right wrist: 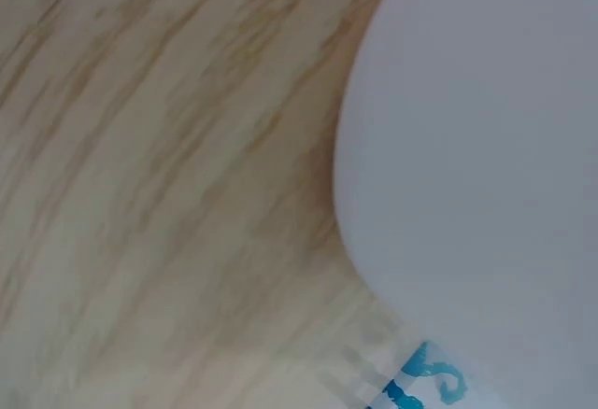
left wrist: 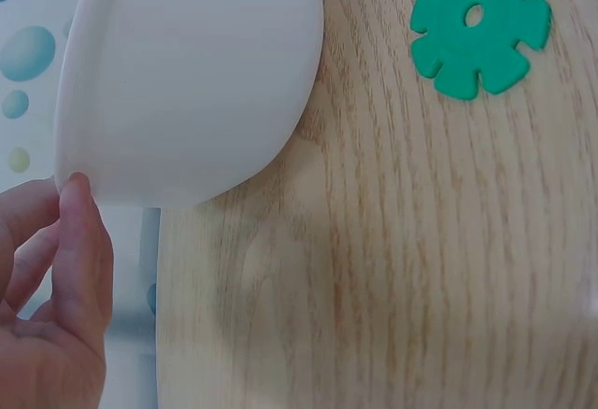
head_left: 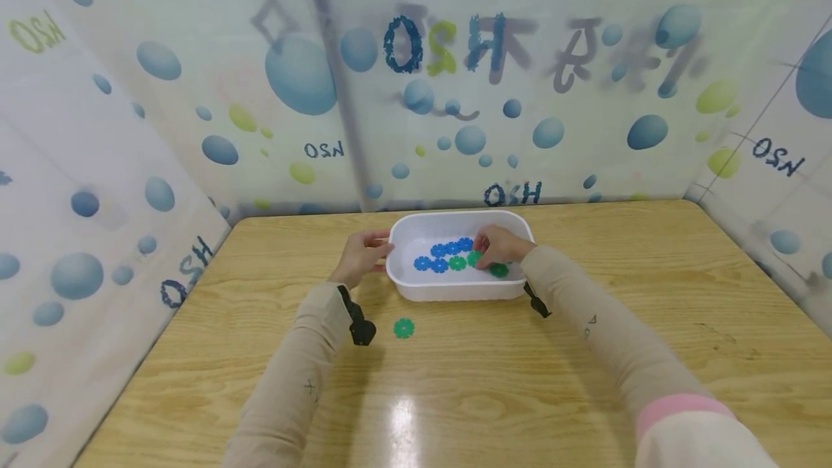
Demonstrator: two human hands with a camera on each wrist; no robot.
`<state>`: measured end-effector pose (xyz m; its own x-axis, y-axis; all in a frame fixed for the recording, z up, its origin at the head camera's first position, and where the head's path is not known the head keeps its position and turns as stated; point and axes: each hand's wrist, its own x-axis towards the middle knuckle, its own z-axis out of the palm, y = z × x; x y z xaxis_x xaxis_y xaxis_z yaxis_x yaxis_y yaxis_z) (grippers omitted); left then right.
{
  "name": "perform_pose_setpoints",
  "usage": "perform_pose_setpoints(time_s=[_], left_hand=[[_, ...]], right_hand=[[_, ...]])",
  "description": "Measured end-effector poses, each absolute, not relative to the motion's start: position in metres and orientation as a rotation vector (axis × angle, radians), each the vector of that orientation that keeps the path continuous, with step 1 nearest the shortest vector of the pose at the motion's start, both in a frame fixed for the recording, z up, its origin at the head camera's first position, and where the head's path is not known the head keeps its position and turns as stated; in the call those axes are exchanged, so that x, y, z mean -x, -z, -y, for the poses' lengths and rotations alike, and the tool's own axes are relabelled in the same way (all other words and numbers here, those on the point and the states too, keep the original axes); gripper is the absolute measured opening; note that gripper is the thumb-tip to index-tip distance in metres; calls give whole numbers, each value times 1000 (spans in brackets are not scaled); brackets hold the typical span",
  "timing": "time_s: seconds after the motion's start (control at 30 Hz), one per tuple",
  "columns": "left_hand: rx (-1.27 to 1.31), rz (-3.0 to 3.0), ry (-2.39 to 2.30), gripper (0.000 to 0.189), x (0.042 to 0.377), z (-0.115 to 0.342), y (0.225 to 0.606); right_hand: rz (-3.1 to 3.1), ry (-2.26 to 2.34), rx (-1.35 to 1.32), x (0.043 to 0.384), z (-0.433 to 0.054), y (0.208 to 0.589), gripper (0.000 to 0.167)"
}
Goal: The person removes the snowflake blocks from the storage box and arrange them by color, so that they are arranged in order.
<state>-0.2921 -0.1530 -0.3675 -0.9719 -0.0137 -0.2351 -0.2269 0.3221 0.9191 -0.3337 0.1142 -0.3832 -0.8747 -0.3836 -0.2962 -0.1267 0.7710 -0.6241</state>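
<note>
At the left end of a white plastic basin (head_left: 468, 293), my left hand (head_left: 359, 258) pinches the rim; the left wrist view shows a fingertip on the basin's edge. My right hand (head_left: 502, 244) reaches inside over the right end, its thumb and fingers at a green notched plastic disc (head_left: 474, 258). Left of it lies another green disc (head_left: 458, 263), and one more green disc (head_left: 499, 270) sits beneath the hand. Several blue notched discs (head_left: 439, 266) lie in two rows on the basin floor. The right wrist view shows only the basin's outer wall (right wrist: 476, 148), with the hand hidden.
One loose green disc (left wrist: 481, 31) lies flat on the wooden table (head_left: 494, 381), in front of the basin's left end. Patterned curtains (head_left: 442, 128) with bubbles and lettering stand behind the table and at both sides.
</note>
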Motion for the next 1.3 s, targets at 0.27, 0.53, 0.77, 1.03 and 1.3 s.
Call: perform_pose_setpoints(time_s=[0.27, 0.53, 0.77, 1.03, 1.3], left_hand=[[214, -2402, -1718, 35, 293, 153, 367], [206, -2411, -1723, 35, 290, 152, 367], [206, -2400, -1735, 35, 290, 152, 367], [170, -2414, -1759, 32, 288, 153, 368], [208, -2400, -1745, 35, 290, 152, 369]], right_hand=[[-2533, 889, 454, 329, -116, 377, 18], [-2477, 987, 565, 324, -120, 368, 15], [-2394, 1142, 642, 315, -122, 355, 15], [-2284, 1243, 837, 294, -120, 344, 17], [-2218, 1276, 953, 267, -111, 338, 14]])
